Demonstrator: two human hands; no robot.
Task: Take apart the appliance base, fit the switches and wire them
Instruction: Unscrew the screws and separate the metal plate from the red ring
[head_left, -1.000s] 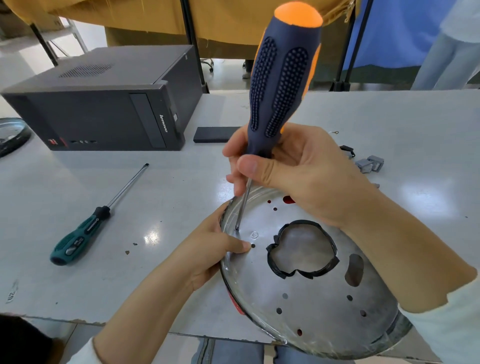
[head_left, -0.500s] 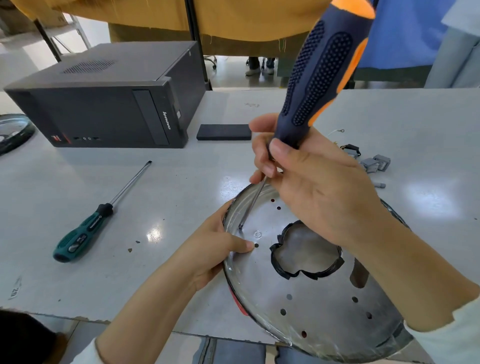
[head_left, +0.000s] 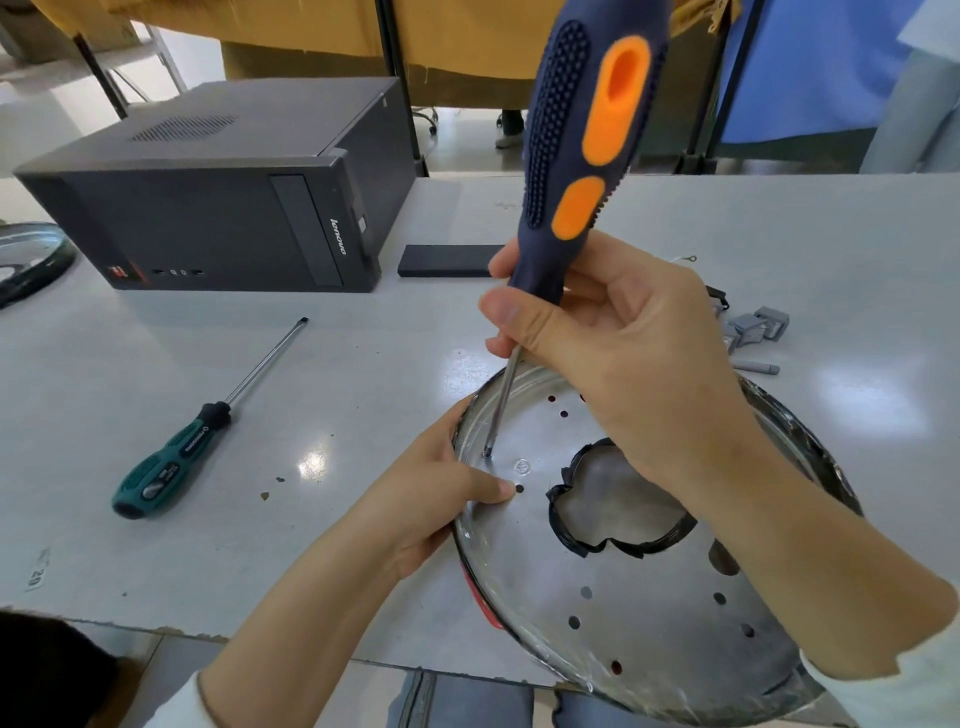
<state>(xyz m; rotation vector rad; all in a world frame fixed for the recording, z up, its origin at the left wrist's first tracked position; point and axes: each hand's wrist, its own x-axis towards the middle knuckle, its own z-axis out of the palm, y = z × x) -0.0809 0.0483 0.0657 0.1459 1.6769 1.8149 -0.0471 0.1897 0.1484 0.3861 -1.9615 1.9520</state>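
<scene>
At far left edge of the grey table (head_left: 156, 519): part of a round dark-rimmed disc (head_left: 28, 260), cut off by the frame. Just right of it, a black desktop computer case (head_left: 223, 208) lying on its side, front panel facing the camera. Nearer the camera, a green-handled screwdriver (head_left: 171, 457) lies flat on the table, shaft pointing up and right, untouched. A black flat bar (head_left: 447, 261) sits just right of the case.

Left hand (head_left: 441, 499): fingers curled round the left rim of the appliance base (head_left: 649, 597), thumb laid on its inner face beside a small hole. Base is a round shiny metal plate with scattered holes and a large black-edged central opening; it is tilted up toward the camera and its lower part overhangs the near table edge.

Right hand (head_left: 613, 353): thumb and fingers clamped round the lower end of a blue-and-orange screwdriver (head_left: 582, 130), held nearly upright. Its tip meets the plate at a point near the left rim, just above the left thumb.

Right of the hand: small grey switch parts (head_left: 758, 327) on the table behind the base, with a small grey cylinder nearby.
</scene>
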